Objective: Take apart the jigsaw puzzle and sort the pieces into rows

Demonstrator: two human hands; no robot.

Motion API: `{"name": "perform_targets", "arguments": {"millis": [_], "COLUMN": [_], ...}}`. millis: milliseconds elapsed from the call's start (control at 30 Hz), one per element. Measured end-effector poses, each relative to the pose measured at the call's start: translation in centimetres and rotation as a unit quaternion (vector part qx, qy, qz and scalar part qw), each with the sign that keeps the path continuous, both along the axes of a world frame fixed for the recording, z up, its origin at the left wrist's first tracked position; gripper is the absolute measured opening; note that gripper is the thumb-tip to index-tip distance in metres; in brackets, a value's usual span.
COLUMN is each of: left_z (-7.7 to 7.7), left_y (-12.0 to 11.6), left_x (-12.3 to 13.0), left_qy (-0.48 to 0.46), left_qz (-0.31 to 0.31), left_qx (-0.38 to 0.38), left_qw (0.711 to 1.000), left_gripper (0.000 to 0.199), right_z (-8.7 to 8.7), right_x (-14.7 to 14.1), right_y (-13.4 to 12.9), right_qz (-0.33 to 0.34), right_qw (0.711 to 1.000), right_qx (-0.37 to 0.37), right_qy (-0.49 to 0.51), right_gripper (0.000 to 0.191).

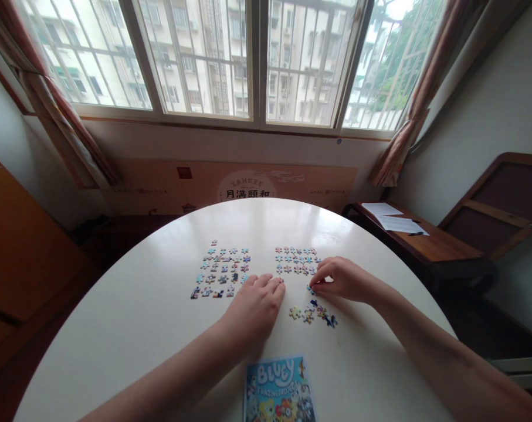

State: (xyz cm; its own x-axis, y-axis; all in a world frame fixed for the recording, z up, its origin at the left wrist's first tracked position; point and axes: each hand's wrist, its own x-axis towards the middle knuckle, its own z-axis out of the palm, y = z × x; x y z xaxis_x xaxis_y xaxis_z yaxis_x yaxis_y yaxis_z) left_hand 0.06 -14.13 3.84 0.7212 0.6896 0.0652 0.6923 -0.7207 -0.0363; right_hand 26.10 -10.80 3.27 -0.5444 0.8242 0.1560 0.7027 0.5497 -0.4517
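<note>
My right hand [342, 280] pinches a small blue puzzle piece [310, 289] between thumb and forefinger, just over the table. My left hand [259, 302] rests palm down on the tabletop, its fingers slightly apart and a reddish piece [282, 281] close by its fingertips; what lies under the palm is hidden. Left of it, puzzle pieces [223, 279] are laid out in several rows, partly covered by that hand. Another block of rows of puzzle pieces [297, 258] lies beyond my right fingertips. Nearer me, a loose cluster of puzzle pieces [321, 311] includes yellow and dark blue ones.
A blue "Bluey" picture sheet [280, 390] lies at the near edge of the white round table [129, 328]. To the right stands a wooden side table [446, 246] with papers [402, 224] and pens. Barred windows [257, 64] with tied curtains are ahead.
</note>
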Motion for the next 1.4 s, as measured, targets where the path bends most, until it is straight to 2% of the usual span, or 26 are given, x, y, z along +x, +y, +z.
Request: {"name": "perform_targets", "arguments": {"millis": [133, 267, 667, 767, 867, 1033, 1233, 1400], "left_z": [0.2, 0.2, -0.5, -0.5, -0.3, 0.3, 0.7, 0.7], "left_y": [-0.1, 0.0, 0.1, 0.1, 0.2, 0.1, -0.3, -0.5], "left_x": [0.0, 0.0, -0.1, -0.2, -0.4, -0.6, -0.3, 0.0], "left_qy": [-0.005, -0.001, -0.007, -0.021, -0.045, -0.085, -0.09, -0.069], "left_qz": [-0.002, -0.002, -0.016, -0.017, -0.033, -0.129, -0.2, -0.19], "left_qx": [-0.002, -0.001, 0.023, 0.04, 0.052, 0.048, 0.018, -0.009], "left_qw": [1.0, 1.0, 1.0, 0.999, 0.997, 0.987, 0.976, 0.979], "left_gripper": [0.04, 0.04, 0.043, 0.042, 0.04, 0.029, 0.024, 0.018], "right_z": [-1.0, -1.6, -2.3, -1.6, -0.5, 1.3, 2.3, 2.2], "right_x": [-2.8, -4.8, -5.4, -4.6, -3.2, -1.6, -1.2, -0.7], "right_y": [-0.2, -0.3, -0.2, -0.3, -0.6, -1.7, -2.2, -1.9], "right_qz": [-0.051, -0.085, -0.106, -0.07, 0.024, 0.119, 0.118, 0.096], "right_qw": [0.996, 0.991, 0.985, 0.987, 0.993, 0.992, 0.993, 0.995], "right_qx": [0.075, 0.102, 0.123, 0.129, 0.097, 0.019, -0.002, -0.019], "right_qy": [0.013, 0.025, 0.058, 0.071, 0.059, 0.021, 0.0, -0.029], "right_gripper": [0.014, 0.014, 0.011, 0.01, 0.01, 0.008, 0.011, 0.011]}}
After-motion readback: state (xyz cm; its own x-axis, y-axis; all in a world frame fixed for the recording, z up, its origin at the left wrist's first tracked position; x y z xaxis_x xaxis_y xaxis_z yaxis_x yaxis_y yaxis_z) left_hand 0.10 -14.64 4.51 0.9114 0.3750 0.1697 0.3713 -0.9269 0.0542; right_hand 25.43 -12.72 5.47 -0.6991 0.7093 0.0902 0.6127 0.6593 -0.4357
